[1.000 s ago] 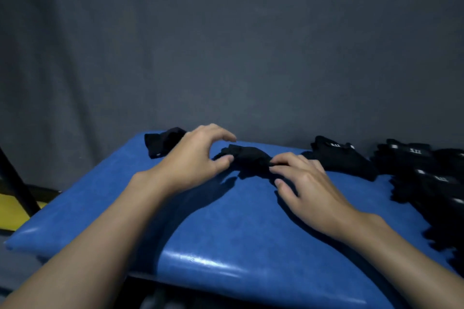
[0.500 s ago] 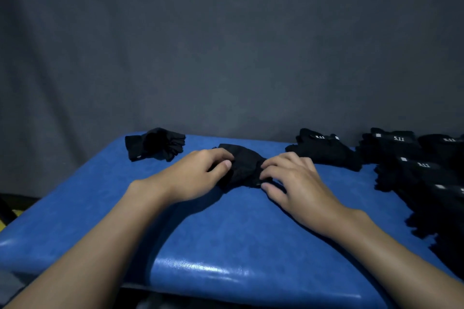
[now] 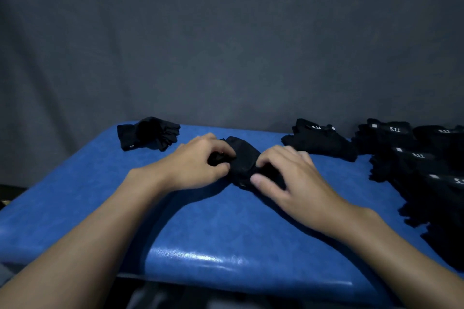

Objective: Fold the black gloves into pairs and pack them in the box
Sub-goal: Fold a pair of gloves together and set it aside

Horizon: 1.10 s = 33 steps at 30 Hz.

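A bunched pair of black gloves (image 3: 242, 158) lies mid-table on the blue padded surface (image 3: 200, 228). My left hand (image 3: 198, 163) grips its left end with curled fingers and thumb. My right hand (image 3: 288, 178) holds its right end, fingers curled over the fabric and thumb beneath. A folded black glove bundle (image 3: 148, 133) sits at the far left. A loose black glove (image 3: 319, 140) with white "5.11" lettering lies at the far right of the middle. No box is in view.
A heap of several black gloves (image 3: 421, 168) with white labels covers the table's right side. A dark grey cloth backdrop (image 3: 226, 45) hangs right behind the table. The table's front edge (image 3: 200, 266) is close to me.
Both hands have closed in on the glove pair and bunched it tighter. My left fingers went from resting on it to curling round its end. The view has tilted slightly.
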{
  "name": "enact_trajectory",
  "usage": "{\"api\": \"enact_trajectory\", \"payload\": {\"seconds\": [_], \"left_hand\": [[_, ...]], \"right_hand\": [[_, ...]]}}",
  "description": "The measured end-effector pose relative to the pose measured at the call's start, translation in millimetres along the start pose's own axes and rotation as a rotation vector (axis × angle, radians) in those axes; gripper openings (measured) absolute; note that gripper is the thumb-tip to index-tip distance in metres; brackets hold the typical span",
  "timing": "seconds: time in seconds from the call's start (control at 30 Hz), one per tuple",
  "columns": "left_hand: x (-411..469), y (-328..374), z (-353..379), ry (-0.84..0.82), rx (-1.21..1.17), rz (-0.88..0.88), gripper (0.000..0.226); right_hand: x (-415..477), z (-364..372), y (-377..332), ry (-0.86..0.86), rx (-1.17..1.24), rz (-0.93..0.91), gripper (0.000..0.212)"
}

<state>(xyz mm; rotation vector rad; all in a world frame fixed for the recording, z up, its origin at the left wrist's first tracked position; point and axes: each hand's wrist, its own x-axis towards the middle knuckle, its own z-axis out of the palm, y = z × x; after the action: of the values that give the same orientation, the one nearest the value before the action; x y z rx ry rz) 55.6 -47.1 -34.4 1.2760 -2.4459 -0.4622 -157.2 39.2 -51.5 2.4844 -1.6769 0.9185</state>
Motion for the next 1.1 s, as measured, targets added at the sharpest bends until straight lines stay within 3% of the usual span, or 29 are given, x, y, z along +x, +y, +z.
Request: {"api": "enact_trajectory", "payload": {"seconds": [0.07,0.17,0.3,0.47,0.67,0.77,0.87,0.97,1.1], "left_hand": [[-1.4,3.1,-0.1,0.074,-0.022,0.006,0.038],[-3.6,9.3,4.1,0.077,0.053,-0.011,0.039],[-7.2,13.4,11.2,-0.075,0.186,-0.051,0.055],[-5.7,6.7,11.1,-0.173,0.208,-0.05,0.059],[-1.7,1.4,9.8,-0.243,0.207,-0.06,0.058],[-2.3,3.6,7.1,-0.155,0.141,-0.03,0.068],[-3.6,10.3,5.6,0.001,0.109,0.035,0.062],[-5.9,16.3,6.8,0.013,0.19,0.055,0.068],[-9.7,11.7,10.0,-0.14,0.319,0.021,0.082]], "right_hand": [[1.2,1.0,5.6,0.05,0.085,0.15,0.023],[-1.2,5.0,11.6,-0.023,0.087,0.262,0.02],[-1.8,9.7,11.1,-0.039,0.098,0.263,0.016],[-1.1,9.0,10.1,-0.082,0.147,0.221,0.007],[-1.7,-2.5,8.8,-0.187,0.064,0.144,0.02],[-3.7,-7.1,8.4,-0.22,0.055,0.129,0.02],[-2.3,-7.7,9.5,-0.099,0.093,0.087,0.005],[5.3,-6.0,12.1,0.007,0.132,0.083,0.02],[9.9,5.2,21.0,-0.148,0.076,0.148,0.05]]}}
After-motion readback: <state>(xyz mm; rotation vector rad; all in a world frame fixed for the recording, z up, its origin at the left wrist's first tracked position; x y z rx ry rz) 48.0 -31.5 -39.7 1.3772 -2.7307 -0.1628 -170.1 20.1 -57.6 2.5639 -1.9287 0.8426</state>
